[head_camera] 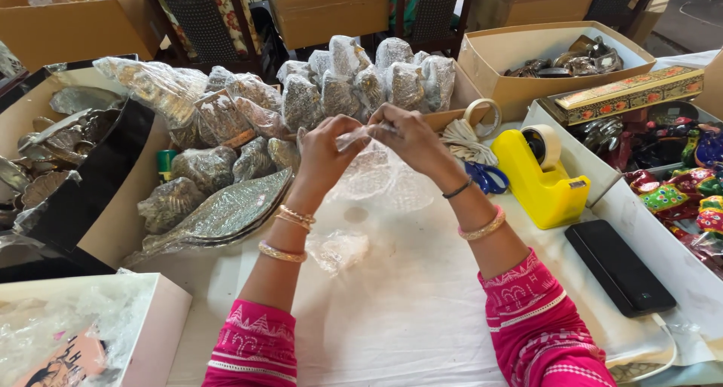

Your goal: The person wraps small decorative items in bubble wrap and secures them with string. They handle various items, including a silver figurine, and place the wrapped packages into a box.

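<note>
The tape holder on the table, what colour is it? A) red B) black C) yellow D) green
C: the tape holder is bright yellow, with a pale roll of tape on top; it stands on the white table to the right of the person's right hand.

Bare white cloth (392, 297) lies open; wrapped pieces (226, 161) and tape dispenser (538, 176) probably crowd beyond.

wrap: bubble wrap sheet (380, 178), clear, crumpled
state: held up at its top edge, pinched between both hands, the rest hanging loose
pose: upright, draped down toward the table, its lower part spread on the white cloth
place: mid-table, in front of the pile of wrapped pieces
held piece: something small at the fingertips, too hidden by plastic to tell
</note>
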